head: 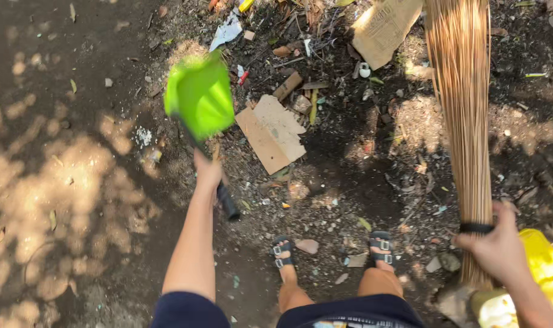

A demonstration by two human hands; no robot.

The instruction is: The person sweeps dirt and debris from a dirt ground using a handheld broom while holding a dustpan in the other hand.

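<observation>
- Two tools up: stick broom point(461, 115), long axis running away from the body, gripped near its black band by right hand point(498, 246).
- Green dustpan point(198, 94) ahead of left hand point(208, 173), fist closed round its dark handle.
- Cardboard scrap point(271, 132) just right of dustpan, nearer the left hand.

left hand point(207, 172) grips green dustpan point(199, 94); right hand point(498, 245) grips stick broom point(461, 115); littered dirt

Outdoor yard: bare dirt ground point(64, 182), scattered litter point(325, 73).
</observation>
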